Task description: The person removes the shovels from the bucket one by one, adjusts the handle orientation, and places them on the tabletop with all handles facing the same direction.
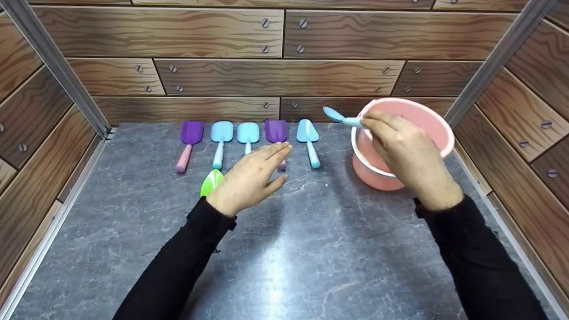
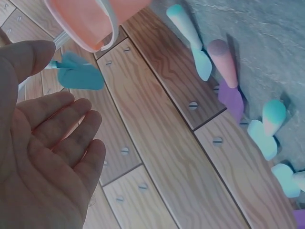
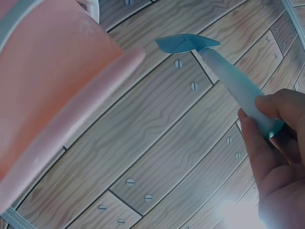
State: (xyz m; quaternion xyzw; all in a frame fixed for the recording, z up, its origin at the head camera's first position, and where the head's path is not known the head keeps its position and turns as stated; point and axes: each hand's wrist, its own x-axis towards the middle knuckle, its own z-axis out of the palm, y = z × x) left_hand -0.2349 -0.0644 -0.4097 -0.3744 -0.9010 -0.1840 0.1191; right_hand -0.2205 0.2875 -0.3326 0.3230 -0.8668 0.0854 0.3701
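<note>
My right hand (image 1: 406,153) pinches the handle end of a light blue toy shovel (image 1: 334,114) above the rim of a pink bucket (image 1: 378,178). Its blade points left, away from the bucket; the right wrist view shows thumb and fingers around the handle (image 3: 238,86). My left hand (image 1: 251,178) hovers with extended fingers and holds nothing, as its bare palm (image 2: 43,176) shows. Behind it lie a purple shovel with a pink handle (image 1: 276,130) and a blue shovel (image 1: 248,132), both partly hidden. A green blade (image 1: 211,182) shows beside that hand, its other end covered.
Along the back of the grey marbled table (image 1: 311,249) lie another purple shovel (image 1: 192,132), a blue square-bladed shovel (image 1: 222,132) and a blue pointed trowel (image 1: 307,131). Wood-patterned walls (image 1: 213,33) with metal corner posts (image 1: 486,64) enclose the back and sides.
</note>
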